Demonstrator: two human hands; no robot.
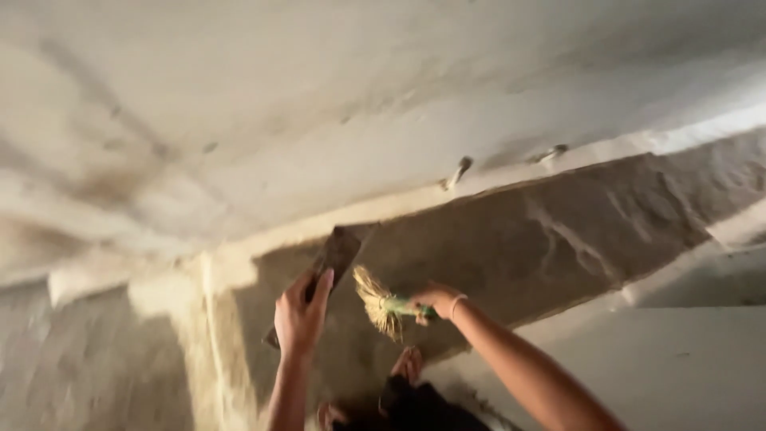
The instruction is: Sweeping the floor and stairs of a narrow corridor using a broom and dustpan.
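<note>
My left hand point(299, 315) grips a flat dark trowel point(335, 254) and holds its blade against a grey, rough plastered surface point(558, 231). My right hand point(437, 302) holds a small straw brush point(377, 302) with a green binding, its bristles touching the same grey surface just right of the trowel. The two hands are about a hand's width apart. Between my forearms, lower down, a bare foot point(407, 363) and dark cloth point(419, 407) show.
A wide white painted surface point(319, 96) meets the grey plaster along a pale edge. Two nails or pegs point(459, 172) stick out near that edge. A pale, sandy corner strip point(203, 319) runs down on the left, and a white surface point(678, 367) lies at the lower right.
</note>
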